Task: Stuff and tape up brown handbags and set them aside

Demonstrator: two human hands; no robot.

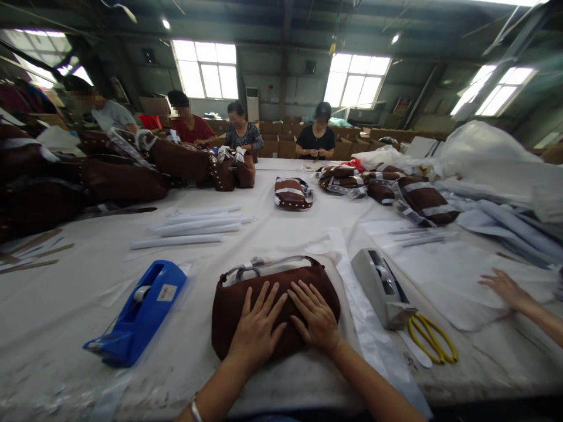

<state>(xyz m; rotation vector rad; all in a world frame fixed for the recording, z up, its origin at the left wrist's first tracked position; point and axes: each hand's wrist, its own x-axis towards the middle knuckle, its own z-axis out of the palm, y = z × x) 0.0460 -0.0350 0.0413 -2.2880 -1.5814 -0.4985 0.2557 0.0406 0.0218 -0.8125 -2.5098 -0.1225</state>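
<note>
A dark brown handbag (224, 316) lies on the white-covered table right in front of me, its strap (281, 261) along the far side with clear wrapping around part of it. My left hand (259, 325) rests flat on the middle of the bag, fingers spread. Beside it my right hand (314, 316) also presses flat on the bag, fingers stretched out and pointing away. To the left of the bag stands a blue tape dispenser (147, 313). On its right is a grey tape dispenser (380, 287), with yellow-handled scissors (433, 340) next to it.
Rolled white paper (197, 227) lies beyond the blue dispenser. Brown bags are piled at the far left (123, 179) and right (422, 199); one wrapped bag (291, 192) sits mid-table. Another person's hand (504, 290) reaches over white sheets at the right. Several people sit across the table.
</note>
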